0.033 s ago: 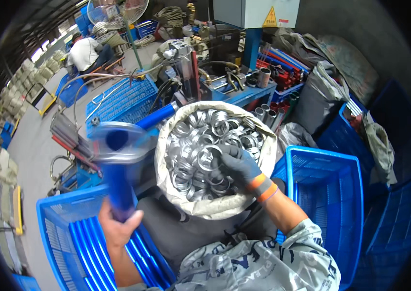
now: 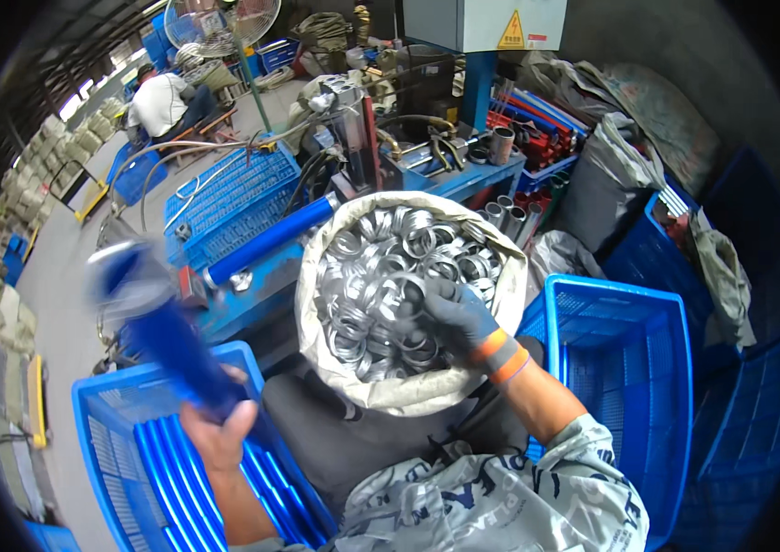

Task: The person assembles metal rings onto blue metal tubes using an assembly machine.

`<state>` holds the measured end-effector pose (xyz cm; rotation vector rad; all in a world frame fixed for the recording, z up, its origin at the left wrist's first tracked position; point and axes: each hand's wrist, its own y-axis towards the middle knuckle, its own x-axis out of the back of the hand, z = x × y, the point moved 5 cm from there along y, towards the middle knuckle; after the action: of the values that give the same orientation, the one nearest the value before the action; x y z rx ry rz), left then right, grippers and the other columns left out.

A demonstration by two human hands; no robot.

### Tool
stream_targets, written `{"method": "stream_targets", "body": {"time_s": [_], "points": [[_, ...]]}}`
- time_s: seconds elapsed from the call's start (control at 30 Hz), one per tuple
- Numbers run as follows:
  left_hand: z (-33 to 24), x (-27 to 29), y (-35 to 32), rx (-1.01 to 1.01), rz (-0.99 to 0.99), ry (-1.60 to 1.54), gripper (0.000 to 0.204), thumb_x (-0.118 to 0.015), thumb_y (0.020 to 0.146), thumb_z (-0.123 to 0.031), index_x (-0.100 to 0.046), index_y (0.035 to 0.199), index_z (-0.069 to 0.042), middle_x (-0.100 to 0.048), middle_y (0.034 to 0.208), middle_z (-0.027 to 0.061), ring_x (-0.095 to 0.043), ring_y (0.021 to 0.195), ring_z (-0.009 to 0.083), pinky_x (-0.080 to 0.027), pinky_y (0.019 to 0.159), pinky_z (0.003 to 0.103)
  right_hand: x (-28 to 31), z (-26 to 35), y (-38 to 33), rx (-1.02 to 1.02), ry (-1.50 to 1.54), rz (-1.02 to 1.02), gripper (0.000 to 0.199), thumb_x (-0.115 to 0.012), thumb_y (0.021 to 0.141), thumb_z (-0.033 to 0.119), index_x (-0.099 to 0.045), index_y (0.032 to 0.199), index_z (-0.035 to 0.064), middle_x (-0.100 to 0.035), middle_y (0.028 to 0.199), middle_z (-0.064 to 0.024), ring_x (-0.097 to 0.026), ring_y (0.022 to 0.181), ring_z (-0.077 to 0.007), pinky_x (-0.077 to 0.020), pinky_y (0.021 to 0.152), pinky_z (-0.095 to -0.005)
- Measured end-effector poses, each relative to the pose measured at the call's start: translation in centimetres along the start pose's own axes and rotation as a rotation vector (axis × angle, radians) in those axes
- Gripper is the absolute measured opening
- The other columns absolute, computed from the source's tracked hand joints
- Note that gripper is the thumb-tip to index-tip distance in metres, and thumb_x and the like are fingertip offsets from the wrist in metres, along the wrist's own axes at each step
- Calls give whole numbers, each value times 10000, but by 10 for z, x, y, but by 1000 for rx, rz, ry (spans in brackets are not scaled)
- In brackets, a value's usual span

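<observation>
Blue tube (image 2: 167,345): one, tilted, motion-blurred, above crate (image 2: 103,451); left hand (image 2: 215,432) wrapped round its lower end. Metal ring (image 2: 392,293): one, in sack (image 2: 308,308); gloved right hand (image 2: 457,324) nearly closed, pinching its edge. Handling advised: tube steady, ring edge-held.

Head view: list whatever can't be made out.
All in the head view:
Upper end of the blue tube in the left hand: motion blur.
Whether the right hand grips one of the metal rings: blurred where they meet.
Rings deeper down: covered by upper ones.
Lower ends of the basketed tubes: cut off by the bottom edge.
</observation>
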<state>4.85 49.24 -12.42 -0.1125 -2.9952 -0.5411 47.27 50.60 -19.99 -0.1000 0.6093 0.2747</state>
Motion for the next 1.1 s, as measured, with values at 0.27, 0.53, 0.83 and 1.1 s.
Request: {"method": "stream_targets", "body": {"time_s": [0.27, 0.53, 0.83, 1.1], "points": [[5, -21, -18, -52, -249, -602, 722, -766, 1109, -574, -598, 1616, -89, -714, 1545, 140, -703, 1407, 334, -574, 1233, 550, -25, -8, -5, 133, 301, 51, 365, -876, 1034, 224, -767, 1334, 47, -771, 1413, -105, -767, 1290, -249, -645, 1098, -426], [19, -74, -10, 7, -325, -864, 616, -752, 1137, -526, -653, 1531, -64, -745, 1513, 175, -737, 1378, 307, -642, 1162, 517, -58, 26, -17, 253, -501, 35, 832, -925, 898, -7, -582, 1656, -11, -683, 1587, -134, -675, 1432, -213, -543, 1218, -396], [29, -84, -14, 50, -356, -777, 665, -804, 1112, -483, -621, 1560, -28, -749, 1488, 196, -739, 1376, 307, -643, 1162, 505, -54, 9, -19, 240, -203, -31, 831, -824, 1022, 113, -468, 1760, -28, -677, 1588, -122, -641, 1445, -198, -520, 1221, -385], [30, -87, -14, 42, -372, -745, 701, -835, 1089, -468, -609, 1579, -21, -751, 1479, 198, -752, 1351, 317, -651, 1154, 511, -64, 8, -23, 124, -236, -132, 623, -689, 1119, 77, -552, 1716, -36, -744, 1319, -33, -669, 1095, -90, -565, 986, -278]]}}
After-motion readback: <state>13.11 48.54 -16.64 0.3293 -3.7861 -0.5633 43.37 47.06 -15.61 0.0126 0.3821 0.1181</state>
